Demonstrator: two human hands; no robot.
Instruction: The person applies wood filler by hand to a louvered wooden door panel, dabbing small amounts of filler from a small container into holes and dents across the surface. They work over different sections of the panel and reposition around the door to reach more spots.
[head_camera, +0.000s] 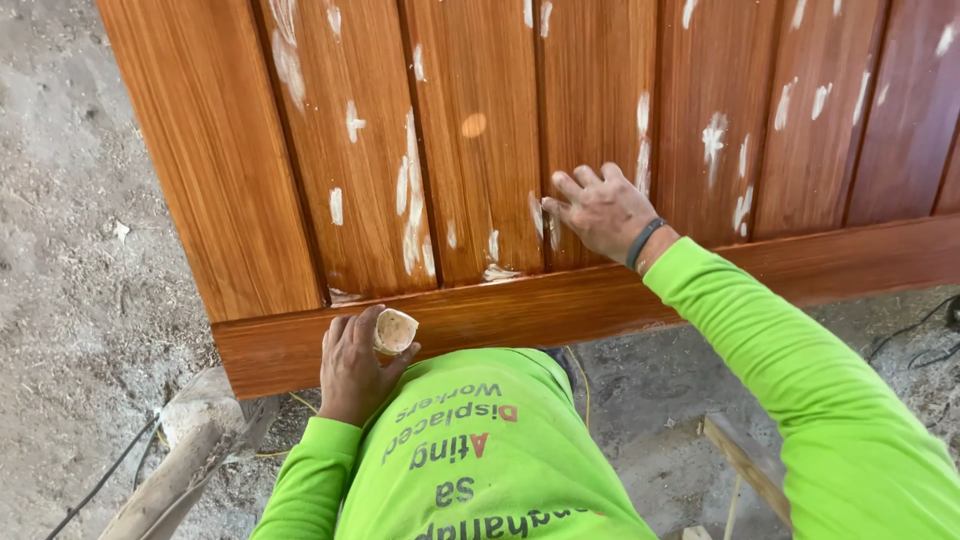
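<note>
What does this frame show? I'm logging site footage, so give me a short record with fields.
surface: varnished wooden door, laid flat, vertical boards, white filler patches
left hand: grip on a small cup of filler, near the bottom rail
right hand: open, fingers pressed on a board beside a patch
wrist: dark band
clothing: bright green sleeves
ground: dusty floor

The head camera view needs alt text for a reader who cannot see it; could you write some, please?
A person's right hand presses its fingertips on a varnished wooden door panel dotted with white filler patches, while the left hand holds a small pale container at the door's lower rail. Bright green sleeves fill the foreground.
</note>
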